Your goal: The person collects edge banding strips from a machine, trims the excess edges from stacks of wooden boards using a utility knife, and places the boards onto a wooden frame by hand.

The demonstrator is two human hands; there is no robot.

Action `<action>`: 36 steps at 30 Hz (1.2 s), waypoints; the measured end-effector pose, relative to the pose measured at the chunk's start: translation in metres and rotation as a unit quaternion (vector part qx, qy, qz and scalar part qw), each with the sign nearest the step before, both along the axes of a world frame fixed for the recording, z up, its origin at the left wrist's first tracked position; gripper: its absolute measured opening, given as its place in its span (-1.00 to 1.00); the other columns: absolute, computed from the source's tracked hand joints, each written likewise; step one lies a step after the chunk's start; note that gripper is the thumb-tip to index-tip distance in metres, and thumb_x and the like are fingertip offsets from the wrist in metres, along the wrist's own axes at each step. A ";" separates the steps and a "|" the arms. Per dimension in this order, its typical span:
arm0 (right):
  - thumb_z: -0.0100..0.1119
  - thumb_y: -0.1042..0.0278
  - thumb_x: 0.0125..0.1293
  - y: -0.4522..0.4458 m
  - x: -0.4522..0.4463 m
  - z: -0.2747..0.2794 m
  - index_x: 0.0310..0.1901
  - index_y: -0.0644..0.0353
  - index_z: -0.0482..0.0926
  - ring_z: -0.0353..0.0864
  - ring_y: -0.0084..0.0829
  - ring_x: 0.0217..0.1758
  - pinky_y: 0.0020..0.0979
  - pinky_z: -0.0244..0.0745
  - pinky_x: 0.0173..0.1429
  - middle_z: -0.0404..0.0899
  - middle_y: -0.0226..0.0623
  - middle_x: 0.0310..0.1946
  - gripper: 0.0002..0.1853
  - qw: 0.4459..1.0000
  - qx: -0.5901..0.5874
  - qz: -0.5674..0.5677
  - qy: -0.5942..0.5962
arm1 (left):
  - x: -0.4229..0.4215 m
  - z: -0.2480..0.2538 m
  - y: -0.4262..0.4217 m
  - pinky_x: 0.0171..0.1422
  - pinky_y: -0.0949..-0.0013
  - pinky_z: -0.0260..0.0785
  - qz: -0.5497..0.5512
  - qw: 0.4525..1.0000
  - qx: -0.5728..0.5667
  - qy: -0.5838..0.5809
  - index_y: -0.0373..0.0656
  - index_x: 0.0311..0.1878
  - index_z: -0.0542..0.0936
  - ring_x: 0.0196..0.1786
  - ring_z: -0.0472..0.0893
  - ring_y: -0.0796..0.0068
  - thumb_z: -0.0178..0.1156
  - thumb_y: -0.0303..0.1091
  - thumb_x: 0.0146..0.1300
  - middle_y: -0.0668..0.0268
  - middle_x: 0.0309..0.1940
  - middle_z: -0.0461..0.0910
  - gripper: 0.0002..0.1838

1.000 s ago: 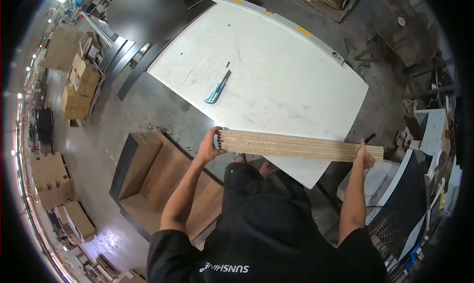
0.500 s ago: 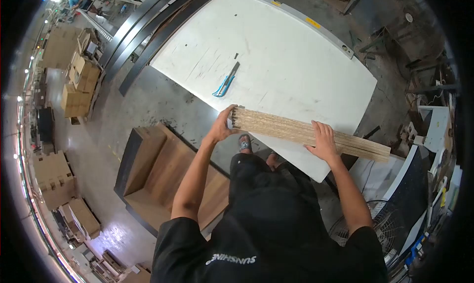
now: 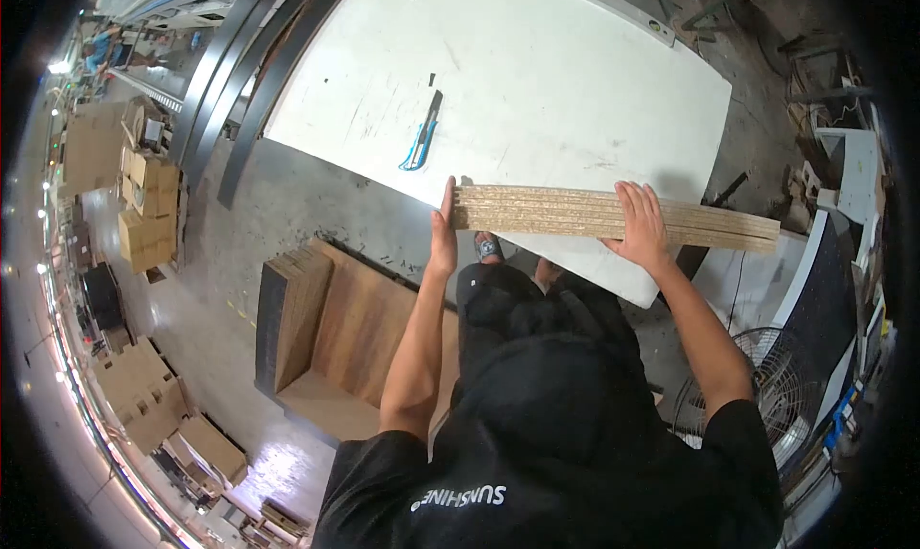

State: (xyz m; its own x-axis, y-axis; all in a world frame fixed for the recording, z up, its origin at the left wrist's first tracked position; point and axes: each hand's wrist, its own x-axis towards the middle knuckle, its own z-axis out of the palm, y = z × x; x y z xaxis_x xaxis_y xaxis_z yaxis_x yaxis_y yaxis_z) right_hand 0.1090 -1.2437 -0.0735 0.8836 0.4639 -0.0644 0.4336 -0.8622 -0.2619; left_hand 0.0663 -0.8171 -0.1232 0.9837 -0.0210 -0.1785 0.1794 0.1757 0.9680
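Observation:
A stack of long particleboard strips (image 3: 546,210) lies across the near edge of a white worktable, its right end sticking out past the table. My left hand (image 3: 443,231) is upright and flat against the left ends of the strips, fingers straight. My right hand (image 3: 640,225) spans the stack right of its middle, fingers over the top toward the far side and thumb at the near side. A blue utility knife (image 3: 422,142) rests on the white tabletop (image 3: 537,99), beyond my left hand.
Dark long strips (image 3: 225,89) lie left of the table. On the floor at left stands a stack of wood-grain panels (image 3: 369,319). Cardboard boxes (image 3: 149,238) are farther left, a fan (image 3: 767,377) is at right. A level-like bar (image 3: 623,3) edges the table.
My left fingers have straightened from curling round the strip ends to pressing flat against them. The left ends now look more even. My right hand stays on the stack; the view has shifted.

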 end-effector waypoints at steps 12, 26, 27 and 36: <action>0.63 -0.33 0.11 0.041 0.002 0.032 0.67 0.30 0.19 0.16 0.00 0.76 0.08 -0.13 0.89 0.27 0.03 0.64 0.28 0.997 -0.055 -0.019 0.042 | 0.098 0.008 0.073 0.48 -0.05 0.39 0.155 0.809 0.564 -0.061 -0.29 0.44 0.60 0.38 0.55 -0.12 0.34 -0.02 0.55 -0.06 0.29 0.64 -0.39; 0.40 -0.41 0.33 0.171 0.010 -0.002 0.68 0.31 0.20 0.39 -0.11 0.61 -0.01 0.08 0.77 0.45 -0.05 0.52 0.15 0.996 -0.050 0.065 0.032 | 0.034 0.005 0.061 -0.07 0.35 0.42 0.038 0.968 0.145 0.201 -0.21 0.56 0.34 -0.15 0.48 0.55 0.15 -0.28 0.49 0.35 -0.12 0.54 -0.38; 0.41 -0.39 0.33 0.171 0.009 -0.003 0.67 0.32 0.21 0.42 -0.12 0.58 -0.02 0.12 0.74 0.47 -0.05 0.50 0.14 0.996 -0.049 0.071 0.024 | 0.024 -0.003 0.055 -0.20 0.49 0.29 0.063 0.975 0.091 0.195 -0.16 0.56 0.37 -0.25 0.40 0.65 0.10 -0.25 0.52 0.42 -0.18 0.51 -0.41; 0.45 -0.36 0.31 0.172 0.011 -0.005 0.62 0.31 0.22 0.43 -0.09 0.53 0.01 0.14 0.71 0.44 -0.02 0.45 0.11 0.996 -0.035 0.073 0.029 | 0.010 0.003 0.032 -0.04 0.43 0.40 0.059 0.974 0.083 0.201 -0.08 0.36 0.44 -0.17 0.46 0.62 -0.15 0.08 0.79 0.41 -0.12 0.52 -0.54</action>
State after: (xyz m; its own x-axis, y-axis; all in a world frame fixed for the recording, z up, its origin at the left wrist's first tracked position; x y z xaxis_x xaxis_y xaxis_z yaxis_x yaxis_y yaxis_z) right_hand 0.1203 -1.0713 -0.0787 0.8007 0.5796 -0.1512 0.5414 -0.8083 -0.2316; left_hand 0.0764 -0.7856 -0.1206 0.8273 0.1496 -0.5415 0.5384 0.0639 0.8403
